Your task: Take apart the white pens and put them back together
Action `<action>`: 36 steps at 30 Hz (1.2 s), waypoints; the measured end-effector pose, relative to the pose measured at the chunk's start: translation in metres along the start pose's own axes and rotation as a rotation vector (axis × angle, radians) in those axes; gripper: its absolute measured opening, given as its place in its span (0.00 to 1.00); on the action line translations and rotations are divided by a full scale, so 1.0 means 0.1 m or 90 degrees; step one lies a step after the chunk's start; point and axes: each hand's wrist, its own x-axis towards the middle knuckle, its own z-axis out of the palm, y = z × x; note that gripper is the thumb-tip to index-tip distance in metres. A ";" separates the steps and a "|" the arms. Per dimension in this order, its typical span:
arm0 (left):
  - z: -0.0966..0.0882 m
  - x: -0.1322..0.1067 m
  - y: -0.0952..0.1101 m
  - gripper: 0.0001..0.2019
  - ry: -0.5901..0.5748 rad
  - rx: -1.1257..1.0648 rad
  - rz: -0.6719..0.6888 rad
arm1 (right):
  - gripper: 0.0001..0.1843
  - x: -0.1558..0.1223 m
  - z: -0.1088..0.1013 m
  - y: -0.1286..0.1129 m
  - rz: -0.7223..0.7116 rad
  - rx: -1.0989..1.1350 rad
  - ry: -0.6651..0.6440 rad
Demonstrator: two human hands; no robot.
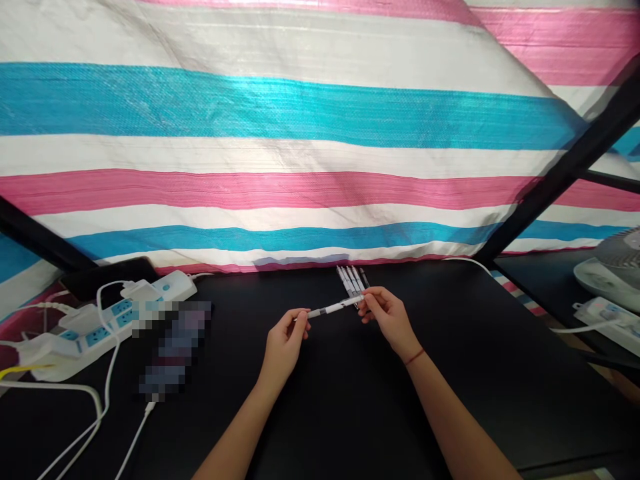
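Forearms (450,420) reach in from the near edge, a red thread (414,357) tied around the right wrist. Left hand (285,340) and right hand (390,320) are both closed in a fingertip pinch on opposite ends of a white pen (330,308) with dark bands, held tilted over a black table (310,427). Just past the right fingers, a bunch of pens (350,283) fans out; whether that hand grips them too, I can't tell. Off to the left sit a pixelated patch (175,350), a white power strip (100,333) with white cables (95,407), and a dark flat device (107,277). To the right are another power strip (607,323) and a desk fan (613,267). Farthest off, a striped tarp (300,153) hangs behind a black bar (565,167).
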 end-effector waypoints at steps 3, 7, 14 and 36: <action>0.00 0.00 -0.01 0.16 -0.006 -0.002 0.001 | 0.14 -0.01 0.01 -0.02 0.008 0.017 -0.009; 0.00 0.00 -0.02 0.16 -0.003 -0.016 0.000 | 0.14 -0.01 0.02 -0.02 0.006 -0.014 -0.014; -0.01 0.00 -0.02 0.17 0.014 -0.020 -0.005 | 0.16 -0.02 0.02 -0.06 -0.003 -0.056 -0.032; -0.01 0.02 -0.03 0.17 0.022 -0.034 0.006 | 0.14 -0.03 0.01 -0.06 -0.017 -0.097 -0.086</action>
